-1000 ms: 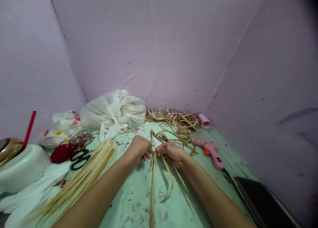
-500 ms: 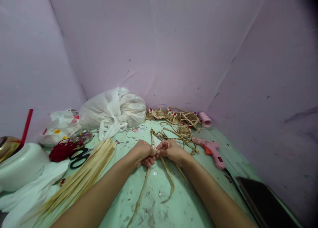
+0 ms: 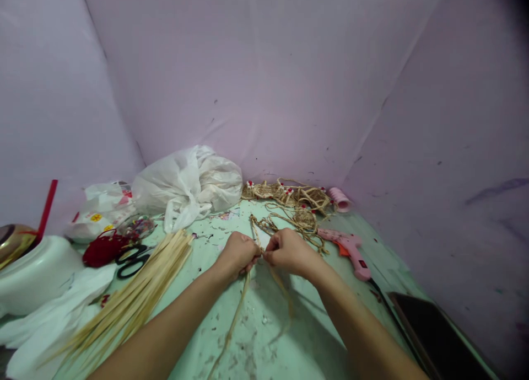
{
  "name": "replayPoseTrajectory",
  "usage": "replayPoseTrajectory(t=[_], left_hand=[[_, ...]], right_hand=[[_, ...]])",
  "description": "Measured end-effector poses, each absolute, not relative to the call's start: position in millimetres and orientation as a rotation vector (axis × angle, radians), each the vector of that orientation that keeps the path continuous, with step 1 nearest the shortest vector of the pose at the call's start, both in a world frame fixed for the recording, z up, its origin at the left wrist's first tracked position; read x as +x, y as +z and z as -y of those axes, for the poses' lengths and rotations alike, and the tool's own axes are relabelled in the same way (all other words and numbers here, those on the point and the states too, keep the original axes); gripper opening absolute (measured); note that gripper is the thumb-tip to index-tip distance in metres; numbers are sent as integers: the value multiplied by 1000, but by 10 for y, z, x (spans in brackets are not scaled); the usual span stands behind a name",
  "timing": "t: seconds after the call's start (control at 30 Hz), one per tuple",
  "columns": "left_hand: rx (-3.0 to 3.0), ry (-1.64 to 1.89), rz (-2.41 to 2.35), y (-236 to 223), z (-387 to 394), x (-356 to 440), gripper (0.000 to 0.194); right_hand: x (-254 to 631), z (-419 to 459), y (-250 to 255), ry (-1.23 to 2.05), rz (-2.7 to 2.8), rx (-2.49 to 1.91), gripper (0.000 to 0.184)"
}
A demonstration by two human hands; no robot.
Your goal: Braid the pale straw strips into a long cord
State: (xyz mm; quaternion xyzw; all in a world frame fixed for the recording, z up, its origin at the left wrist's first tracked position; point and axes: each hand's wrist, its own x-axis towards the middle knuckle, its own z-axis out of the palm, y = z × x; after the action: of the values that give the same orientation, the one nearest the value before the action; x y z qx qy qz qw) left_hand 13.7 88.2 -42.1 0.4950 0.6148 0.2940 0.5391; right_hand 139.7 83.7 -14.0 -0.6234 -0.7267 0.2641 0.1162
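Note:
Both hands meet at the middle of the green table (image 3: pixel 248 325). My left hand (image 3: pixel 239 253) is closed on a thin braid of straw-coloured fibre (image 3: pixel 256 234), whose upper end reaches away toward the back. Pinched at the same spot, the fingers of my right hand (image 3: pixel 287 251) are closed on a fibre strand of the braid. One loose strand (image 3: pixel 233 327) trails from under my left hand to the front edge. Another strand (image 3: pixel 283 292), blurred, hangs below my right hand. The exact grip points are hidden by the fingers.
Pale dried fibre strips (image 3: pixel 152 281) and black-handled scissors (image 3: pixel 133 261) lie left, near red yarn (image 3: pixel 105 250). Behind are a white plastic bag (image 3: pixel 190 181) and coiled braids (image 3: pixel 306 198) with red beads. To the right lie a pink glue gun (image 3: pixel 349 247) and a dark flat device (image 3: pixel 433 336).
My right hand has turned knuckles-up and shifted slightly right. The strand below it now swings, blurred. My left hand stays nearly in place.

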Motion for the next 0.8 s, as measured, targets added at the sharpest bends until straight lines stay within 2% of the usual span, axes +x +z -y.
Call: replayPoseTrajectory(t=[0.2, 0.3, 0.43, 0.57, 0.7, 0.8], left_hand=[[1147, 646, -1386, -420, -922, 49, 11], [1180, 647, -1308, -436, -943, -4, 8], [1195, 653, -1224, -444, -958, -43, 7], [1195, 665, -1127, -455, -968, -61, 11], [1187, 675, -1101, -491, -979, -75, 8], [1217, 670, -1099, -510, -973, -66, 4]], right_hand=[[1199, -672, -98, 520, 2278, -1727, 19], [1211, -661, -86, 548, 2337, -1692, 21], [1402, -778, -98, 1003, 2248, -1612, 15], [1498, -888, -161, 1236, 1649, -1721, 8], [1359, -832, -201, 1705, 1304, -1560, 7], [1265, -801, -285, 1678, 1316, -1547, 10]])
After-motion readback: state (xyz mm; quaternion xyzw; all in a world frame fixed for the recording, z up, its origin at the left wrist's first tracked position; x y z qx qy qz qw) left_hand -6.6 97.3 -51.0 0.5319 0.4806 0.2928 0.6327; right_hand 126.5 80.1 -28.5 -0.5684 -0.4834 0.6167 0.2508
